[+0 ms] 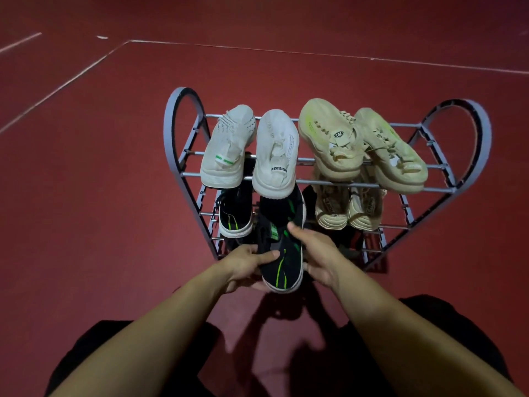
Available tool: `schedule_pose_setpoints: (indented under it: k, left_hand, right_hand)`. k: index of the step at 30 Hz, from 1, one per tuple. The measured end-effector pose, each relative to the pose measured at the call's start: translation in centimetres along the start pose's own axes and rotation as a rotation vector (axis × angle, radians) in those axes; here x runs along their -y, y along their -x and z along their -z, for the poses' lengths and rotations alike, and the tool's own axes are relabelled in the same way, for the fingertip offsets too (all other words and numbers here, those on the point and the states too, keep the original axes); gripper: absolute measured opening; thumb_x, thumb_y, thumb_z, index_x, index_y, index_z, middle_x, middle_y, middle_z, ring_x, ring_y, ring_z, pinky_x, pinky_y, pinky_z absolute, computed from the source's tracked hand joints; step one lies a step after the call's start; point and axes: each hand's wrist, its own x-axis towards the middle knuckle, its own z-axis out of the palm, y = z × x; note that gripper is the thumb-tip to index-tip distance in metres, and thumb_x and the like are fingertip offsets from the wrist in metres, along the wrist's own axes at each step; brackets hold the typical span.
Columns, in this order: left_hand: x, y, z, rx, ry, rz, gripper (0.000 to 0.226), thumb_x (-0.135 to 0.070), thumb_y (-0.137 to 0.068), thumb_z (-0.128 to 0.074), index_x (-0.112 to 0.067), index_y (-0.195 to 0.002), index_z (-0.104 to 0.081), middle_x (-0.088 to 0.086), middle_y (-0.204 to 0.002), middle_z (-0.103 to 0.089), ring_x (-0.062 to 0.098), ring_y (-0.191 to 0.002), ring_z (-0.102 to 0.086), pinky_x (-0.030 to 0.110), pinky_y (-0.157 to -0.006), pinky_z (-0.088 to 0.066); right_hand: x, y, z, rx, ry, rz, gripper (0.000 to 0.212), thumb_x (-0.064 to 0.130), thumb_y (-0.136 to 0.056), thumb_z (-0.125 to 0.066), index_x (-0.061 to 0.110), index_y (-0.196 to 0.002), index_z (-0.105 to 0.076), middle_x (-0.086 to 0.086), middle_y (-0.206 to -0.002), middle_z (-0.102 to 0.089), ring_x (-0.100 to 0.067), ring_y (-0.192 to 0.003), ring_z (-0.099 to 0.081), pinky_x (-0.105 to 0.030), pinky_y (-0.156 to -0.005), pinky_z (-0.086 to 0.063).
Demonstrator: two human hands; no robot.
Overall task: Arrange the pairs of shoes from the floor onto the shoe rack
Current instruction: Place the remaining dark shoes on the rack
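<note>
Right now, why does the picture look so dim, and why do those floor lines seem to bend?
Head view: light is low and falls off toward the corners; the red floor glows only mid-frame. The wide lens bows the white lines. Soft shadows pool beneath the black shoe held by the left hand and right hand; the rack's lowest shelf is too dark to read.

Single head-worn, wide-angle view, looking forward and steeply down from above the person's lap. The shoe rack stands close ahead at 12 o'clock, filling the middle of the frame; both forearms enter from 6 o'clock, the hands meeting just below centre. Red floor surrounds the rack, its white lines bowed by the lens (most visibly toward 10 and 2 o'clock). No second view shares the scene.
</note>
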Motion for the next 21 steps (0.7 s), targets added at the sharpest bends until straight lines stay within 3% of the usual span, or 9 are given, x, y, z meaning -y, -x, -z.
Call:
schedule_pose_setpoints:
  k: [2, 4, 8, 11, 14, 18, 21]
  left_hand:
    - [-0.6, -0.7, -0.2, -0.085, -0.004, -0.053, 0.034, -0.031, -0.096, -0.067, -0.007, -0.12, -0.067, 0.013, -0.104, -0.078, 0.018, -0.076, -0.075, 0.038, -0.063, -0.064]
    - [-1.2, -1.3, -0.2, -0.143, 0.009, -0.093, 0.036, -0.033, -0.095, -0.068, -0.006, -0.119, -0.067, 0.016, -0.106, -0.077, 0.021, -0.077, -0.074, 0.04, -0.065, -0.062]
    - [-1.8, -2.1, 0.0, -0.12, 0.082, -0.122, 0.033, -0.039, -0.097, -0.064, -0.014, -0.119, -0.067, 0.01, -0.11, -0.077, 0.023, -0.089, -0.073, 0.042, -0.075, -0.064]
    - [-2.1, -2.0, 0.5, -0.088, 0.175, -0.136, 0.035, -0.041, -0.098, -0.062, -0.013, -0.116, -0.069, 0.004, -0.108, -0.078, 0.018, -0.096, -0.074, 0.037, -0.074, -0.062]
    - [-1.7, -1.5, 1.6, -0.109, 0.138, -0.097, 0.027, -0.038, -0.098, -0.063, -0.017, -0.111, -0.073, -0.005, -0.096, -0.076, 0.01, -0.088, -0.071, 0.037, -0.079, -0.062]
    - [-0.3, -1.4, 3.5, -0.198, 0.08, -0.055, 0.019, -0.019, -0.099, -0.058, -0.015, -0.114, -0.07, 0.004, -0.106, -0.075, 0.017, -0.093, -0.07, 0.035, -0.076, -0.061]
    - [0.3, -1.4, 4.2, -0.246, 0.098, -0.056, 0.02, -0.018, -0.099, -0.058, -0.014, -0.115, -0.069, 0.002, -0.1, -0.073, 0.018, -0.089, -0.068, 0.035, -0.077, -0.059]
  right_hand:
    - [-1.1, 0.6, 0.2, 0.008, 0.187, -0.092, 0.034, 0.04, -0.088, -0.071, 0.019, -0.114, -0.069, -0.005, -0.106, -0.077, -0.022, -0.096, -0.074, -0.043, -0.085, -0.059]
    - [-2.0, 1.1, 0.3, 0.046, 0.2, -0.167, 0.032, 0.038, -0.088, -0.072, 0.021, -0.115, -0.068, -0.005, -0.104, -0.078, -0.025, -0.098, -0.074, -0.05, -0.091, -0.056]
    - [-2.5, 0.5, 0.5, -0.04, 0.008, -0.06, 0.038, 0.007, -0.09, -0.069, 0.004, -0.127, -0.059, -0.018, -0.109, -0.074, -0.029, -0.093, -0.075, -0.036, -0.075, -0.063]
    - [-1.8, -0.3, 0.5, -0.061, -0.032, -0.023, 0.031, 0.008, -0.091, -0.069, 0.004, -0.122, -0.061, -0.018, -0.107, -0.075, -0.029, -0.089, -0.075, -0.038, -0.075, -0.062]
    - [-1.6, -1.5, 0.1, -0.083, -0.074, -0.017, 0.027, 0.011, -0.094, -0.066, 0.001, -0.118, -0.063, -0.018, -0.103, -0.074, -0.03, -0.086, -0.074, -0.041, -0.08, -0.061]
    - [-1.6, -3.1, -0.8, -0.136, -0.134, 0.022, 0.02, 0.006, -0.093, -0.066, 0.001, -0.108, -0.054, -0.023, -0.105, -0.069, -0.034, -0.087, -0.072, -0.049, -0.09, -0.058]
    - [-1.2, -4.2, -1.8, -0.166, -0.172, 0.053, 0.021, 0.0, -0.094, -0.063, 0.004, -0.107, -0.047, -0.027, -0.11, -0.064, -0.038, -0.09, -0.07, -0.052, -0.093, -0.056]
